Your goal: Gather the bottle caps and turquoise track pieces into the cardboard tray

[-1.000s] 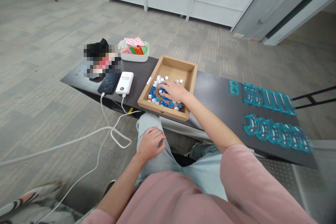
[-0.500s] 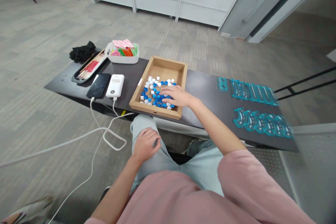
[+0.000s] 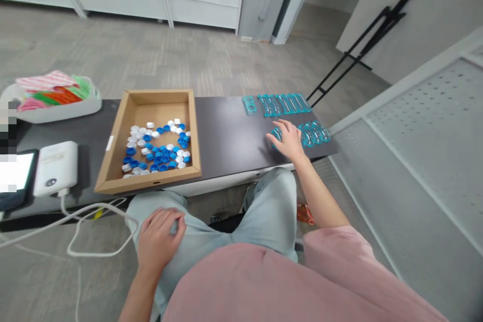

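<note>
My right hand (image 3: pixel 287 139) lies on the dark bench (image 3: pixel 226 133), fingers spread over the left end of the near row of teal curved plastic pieces (image 3: pixel 315 132). A second row of teal pieces (image 3: pixel 283 103) sits farther back. My left hand (image 3: pixel 158 234) rests flat on my left thigh, fingers loosely together, nothing in it. A shallow cardboard tray (image 3: pixel 113 161) to the left holds several small blue and white caps (image 3: pixel 158 148).
A white power bank (image 3: pixel 55 167) with a cable (image 3: pixel 94 211) and a phone (image 3: pixel 11 176) lie at the bench's left. A white tub of coloured strips (image 3: pixel 53 93) stands behind them. A perforated grey panel (image 3: pixel 415 161) borders the right; a black stand (image 3: pixel 358 45) is behind.
My right hand left the cardboard tray and moved right onto the teal pieces. The view swung right. My left hand stayed on my thigh.
</note>
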### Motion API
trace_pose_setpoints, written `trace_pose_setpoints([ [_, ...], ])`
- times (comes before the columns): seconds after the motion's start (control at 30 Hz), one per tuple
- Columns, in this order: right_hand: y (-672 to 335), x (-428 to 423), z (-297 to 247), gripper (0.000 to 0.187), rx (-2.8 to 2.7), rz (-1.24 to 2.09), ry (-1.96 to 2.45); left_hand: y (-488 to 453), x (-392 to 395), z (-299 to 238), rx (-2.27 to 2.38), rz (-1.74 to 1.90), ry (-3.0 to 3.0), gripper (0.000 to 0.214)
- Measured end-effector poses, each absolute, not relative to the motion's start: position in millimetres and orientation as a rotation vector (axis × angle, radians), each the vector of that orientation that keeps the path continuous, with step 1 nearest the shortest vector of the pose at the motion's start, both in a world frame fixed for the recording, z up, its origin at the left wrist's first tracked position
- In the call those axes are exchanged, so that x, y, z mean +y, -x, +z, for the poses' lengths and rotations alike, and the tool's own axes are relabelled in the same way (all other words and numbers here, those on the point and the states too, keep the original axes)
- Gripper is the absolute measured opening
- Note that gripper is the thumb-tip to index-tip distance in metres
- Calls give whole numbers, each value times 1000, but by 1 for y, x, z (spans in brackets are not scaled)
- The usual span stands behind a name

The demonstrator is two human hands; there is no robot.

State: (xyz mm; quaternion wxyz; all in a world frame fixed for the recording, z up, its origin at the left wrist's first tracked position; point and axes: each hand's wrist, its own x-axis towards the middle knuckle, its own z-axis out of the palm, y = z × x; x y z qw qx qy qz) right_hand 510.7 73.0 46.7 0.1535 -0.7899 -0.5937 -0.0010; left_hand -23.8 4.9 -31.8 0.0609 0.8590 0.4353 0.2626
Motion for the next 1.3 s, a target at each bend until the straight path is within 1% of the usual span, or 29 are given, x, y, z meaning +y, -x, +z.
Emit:
trace_pose_setpoints([
  [0.07,-533,53,38,73,-1521,-13,2469,26,7,-35,1292,796,-2618,26],
  [0.13,-542,40,28,76,-1463,41,2562,27,8,-37,1291,805,-2625,25],
  [0.2,-539,36,21,74,-1495,85,2546,27,8,-37,1306,800,-2624,25],
  [0.37,-511,45,14,60,-1581,149,2396,24,8,-33,1335,735,-2607,23],
  [0.53,-487,54,17,55,-1749,281,2256,17,6,-28,1387,755,-2580,20],
  [0.67,-470,60,17,46,-1781,254,2217,12,5,-24,1426,758,-2587,18],
  [0.8,-458,68,12,49,-1582,218,2336,11,3,-21,1411,702,-2616,20],
  [1.0,-445,80,6,41,-1564,257,2177,5,1,-14,1458,713,-2563,23],
  [1.2,-420,92,9,49,-1591,258,2239,2,1,-6,1445,678,-2535,27],
  [1.3,-412,103,14,49,-1552,277,2238,1,1,-4,1437,667,-2516,26],
])
